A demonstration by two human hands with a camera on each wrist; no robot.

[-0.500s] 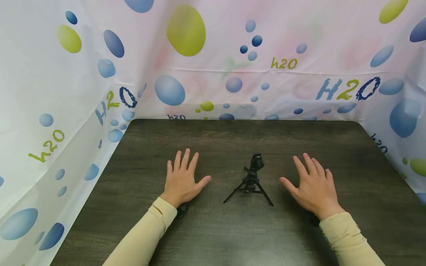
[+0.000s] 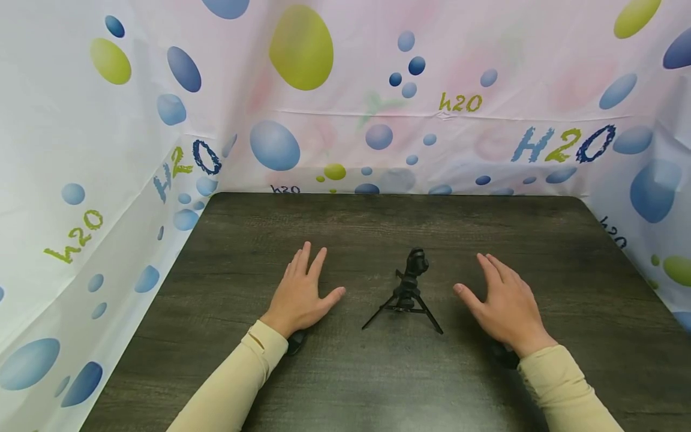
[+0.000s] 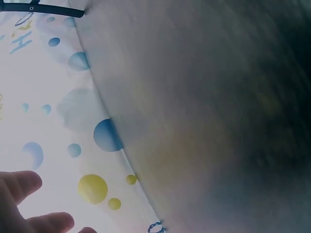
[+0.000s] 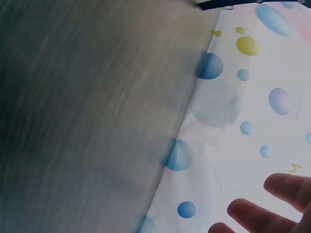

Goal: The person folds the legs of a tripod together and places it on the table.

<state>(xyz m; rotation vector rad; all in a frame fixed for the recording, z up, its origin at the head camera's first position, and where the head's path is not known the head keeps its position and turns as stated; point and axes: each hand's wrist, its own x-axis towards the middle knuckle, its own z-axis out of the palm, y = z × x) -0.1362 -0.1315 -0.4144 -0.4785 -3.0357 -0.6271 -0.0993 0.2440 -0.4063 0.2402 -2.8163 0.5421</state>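
Note:
A small black tripod [image 2: 408, 294] with a ball head stands upright on its spread legs in the middle of the table. To its left hovers or rests my left hand [image 2: 299, 298], fingers extended and thumb pointing at the tripod. On the other side is my right hand [image 2: 506, 305], its thumb also toward the tripod and its fingers slightly bent. Neither hand touches the tripod or holds anything. Part of a black tripod leg [image 3: 43, 8] crosses the top corner of the left wrist view, and a dark leg tip [image 4: 228, 4] shows in the right wrist view.
The dark wood-grain table [image 2: 345, 384] spreads under both hands. Behind it and at both sides hangs a white cloth [image 2: 345, 144] printed with blue and green bubbles and "H2O" lettering. Dark wrist devices [image 2: 296, 342] show under the sleeves.
Both hands have turned a little, thumbs staying toward the tripod, and their spread fingers have drawn closer together. The tripod stands where it was.

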